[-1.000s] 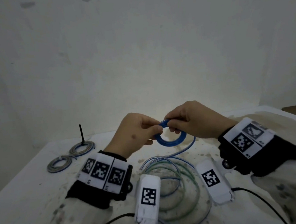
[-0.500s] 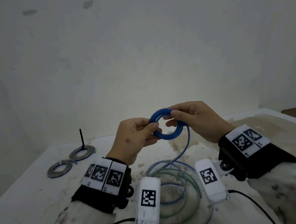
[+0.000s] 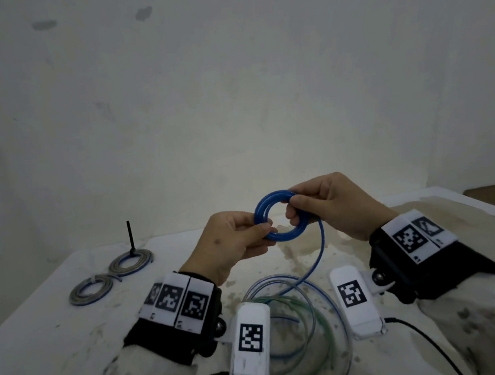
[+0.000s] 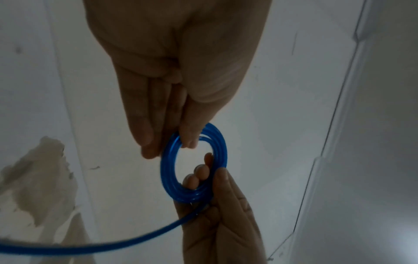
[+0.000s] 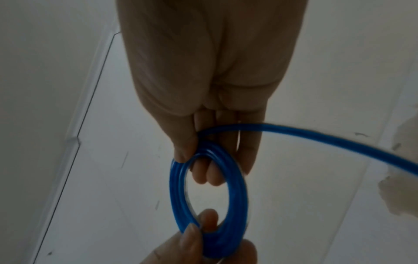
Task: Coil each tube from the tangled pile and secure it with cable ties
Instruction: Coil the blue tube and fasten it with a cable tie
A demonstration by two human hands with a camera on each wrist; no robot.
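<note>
Above the desk (image 3: 43, 343), our left hand (image 3: 230, 246) and right hand (image 3: 332, 206) each pinch opposite sides of the small blue tube coil (image 3: 282, 218). We should keep both pinches firm while feeding the loose tail (image 3: 316, 259) round, so turns stay stacked.

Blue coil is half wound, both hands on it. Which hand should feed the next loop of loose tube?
Probably the right hand. The loose tail leaves the blue coil on that hand's side and hangs down to the tangled pile. The left hand pinches the opposite rim, so it can hold the coil.
</note>
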